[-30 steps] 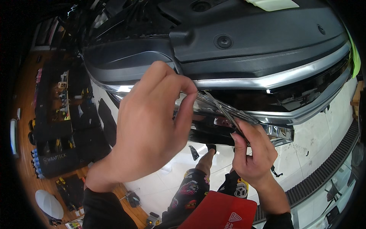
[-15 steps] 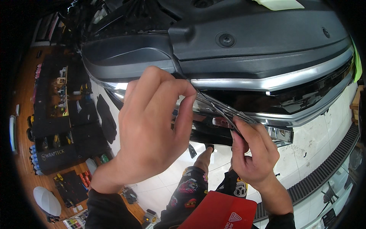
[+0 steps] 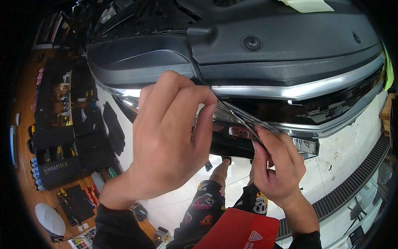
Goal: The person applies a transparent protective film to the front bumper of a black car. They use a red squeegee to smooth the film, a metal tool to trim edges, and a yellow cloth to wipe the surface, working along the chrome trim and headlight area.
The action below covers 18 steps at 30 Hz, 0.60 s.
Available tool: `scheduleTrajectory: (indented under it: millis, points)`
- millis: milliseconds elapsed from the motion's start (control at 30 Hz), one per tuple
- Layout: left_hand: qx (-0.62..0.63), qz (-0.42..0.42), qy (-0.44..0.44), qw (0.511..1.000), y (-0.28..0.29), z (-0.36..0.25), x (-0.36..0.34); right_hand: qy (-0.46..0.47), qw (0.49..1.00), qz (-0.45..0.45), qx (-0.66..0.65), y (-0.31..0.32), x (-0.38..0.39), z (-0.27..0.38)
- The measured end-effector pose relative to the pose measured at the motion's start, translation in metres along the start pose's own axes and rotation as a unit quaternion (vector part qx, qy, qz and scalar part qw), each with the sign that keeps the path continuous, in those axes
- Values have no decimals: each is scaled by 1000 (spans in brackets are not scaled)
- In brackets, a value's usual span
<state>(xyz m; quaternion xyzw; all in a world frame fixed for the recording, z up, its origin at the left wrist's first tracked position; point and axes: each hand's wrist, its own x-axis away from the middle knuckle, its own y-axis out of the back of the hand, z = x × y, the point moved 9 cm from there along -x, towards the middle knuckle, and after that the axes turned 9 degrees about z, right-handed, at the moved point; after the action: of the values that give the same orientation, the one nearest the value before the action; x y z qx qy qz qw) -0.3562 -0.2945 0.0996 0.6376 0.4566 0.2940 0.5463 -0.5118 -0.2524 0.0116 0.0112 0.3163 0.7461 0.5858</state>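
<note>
A narrow black strip (image 3: 240,117), which looks like film, runs slantwise between my hands in front of a car's grille. Its upper left end meets the fingertips of my left hand (image 3: 168,128), closed in a pinch by the end of the silver trim (image 3: 286,91). Lower down and to the right, my right hand (image 3: 278,168) pinches the strip between thumb and forefinger. Black plastic panels (image 3: 286,50) lie just beyond the trim. The left fingers hide part of the bumper and the trim's left stretch.
A red card-like tool (image 3: 238,230) lies against my body, below my hands. To the left stands a black tool cart (image 3: 62,166) on a wooden floor. White tiles (image 3: 331,162) and a dark ribbed strip (image 3: 352,186) are at the right. Yellow-green material (image 3: 389,68) hangs at the car's far right.
Both hands keep their pinch. The left hand has shifted slightly right in the picture, and the view itself has moved a little. The strip stays stretched between the hands.
</note>
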Motion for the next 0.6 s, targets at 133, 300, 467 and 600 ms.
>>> scheduleTrajectory:
  millis: [133, 300, 467, 600]
  points:
    - [-2, -4, -5, 1000, 0, 0, 0, -1, 1000, -3, 1, 0, -3, 3]
    - [-7, -11, -12, 1000, 2, -1, 2, -12, 1000, -3, 1, -1, -5, 6]
    - [8, -34, -38, 999, -1, -1, 4, 16, 999, -30, 5, -2, -6, 10]
    - [10, -43, -51, 998, -3, 0, 5, -11, 1000, -16, 4, -3, -1, 7]
